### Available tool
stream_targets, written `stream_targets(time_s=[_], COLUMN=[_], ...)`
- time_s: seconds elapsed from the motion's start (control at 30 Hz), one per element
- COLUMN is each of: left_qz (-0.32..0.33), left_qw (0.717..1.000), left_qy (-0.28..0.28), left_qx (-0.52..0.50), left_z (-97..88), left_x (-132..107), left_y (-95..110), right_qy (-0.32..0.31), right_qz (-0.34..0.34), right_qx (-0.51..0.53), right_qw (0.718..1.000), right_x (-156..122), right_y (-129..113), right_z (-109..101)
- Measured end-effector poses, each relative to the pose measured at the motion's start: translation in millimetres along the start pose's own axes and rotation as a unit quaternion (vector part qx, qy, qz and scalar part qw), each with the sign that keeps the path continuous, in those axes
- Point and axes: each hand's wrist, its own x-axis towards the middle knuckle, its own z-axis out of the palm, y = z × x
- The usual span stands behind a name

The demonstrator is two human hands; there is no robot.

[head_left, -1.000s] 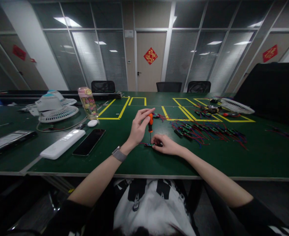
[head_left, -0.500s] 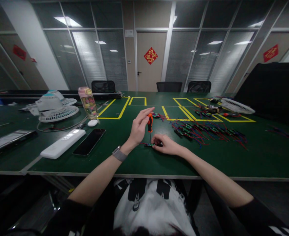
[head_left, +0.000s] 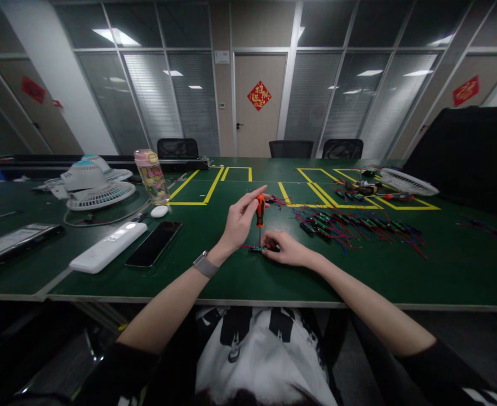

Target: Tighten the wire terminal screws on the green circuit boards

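Note:
My left hand (head_left: 240, 220), with a watch on its wrist, is closed on the top of a screwdriver (head_left: 260, 211) with an orange and black handle. The screwdriver stands nearly upright, its shaft pointing down at a small green circuit board (head_left: 256, 248) on the table. Whether the tip sits in a screw is too small to tell. My right hand (head_left: 285, 248) rests on the table, its thumb and fingers pinching the right end of that board. Part of the board is hidden by these fingers. A wire sticks out at the board's left end.
Several wired circuit boards (head_left: 350, 223) lie in a heap to the right on the green table (head_left: 214, 282). Left are a phone (head_left: 153, 243), a white oblong device (head_left: 109, 248), a bottle (head_left: 152, 177) and white fans (head_left: 98, 186). A black screen-like object (head_left: 464, 158) stands far right.
The screwdriver's handle has tilted slightly to the right and is more upright, and the left-hand fingers have shifted a little with it. The right hand and the board have stayed in place.

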Motion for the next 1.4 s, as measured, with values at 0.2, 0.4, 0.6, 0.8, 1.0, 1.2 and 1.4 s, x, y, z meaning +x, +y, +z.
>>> stream_targets(time_s=[0.2, 0.4, 0.6, 0.8, 1.0, 1.2, 1.4], left_qz=[0.03, 0.023, 0.011, 0.022, -0.004, 0.007, -0.015], left_qw=[0.995, 0.999, 0.998, 0.998, 0.999, 1.0, 1.0], left_qy=[0.053, 0.016, 0.046, 0.029, 0.029, 0.002, 0.023], left_qx=[0.082, 0.022, 0.031, 0.046, 0.046, 0.031, 0.006], left_z=[-0.6, -0.4, 0.5, -0.6, 0.8, -0.3, 1.8], left_x=[0.3, 1.0, 0.1, 1.3, 0.0, 1.4, -0.2], left_y=[0.8, 1.1, -2.3, -2.6, -3.1, -2.0, -2.7], right_qy=[-0.002, -0.003, -0.004, -0.003, 0.0, -0.002, -0.004], right_qz=[0.01, 0.006, 0.004, 0.001, 0.002, 0.003, 0.006], right_qx=[-0.004, -0.003, 0.0, 0.006, 0.004, 0.002, 0.005], right_qw=[1.0, 1.0, 1.0, 1.0, 1.0, 1.0, 1.0], right_x=[-0.3, -0.2, 0.1, 0.0, 0.2, 0.4, 0.0], right_y=[-3.6, -1.4, -1.1, -0.5, 0.6, 0.2, -1.4], right_z=[-1.5, -0.6, -0.7, 0.0, 0.4, -0.1, -1.3])
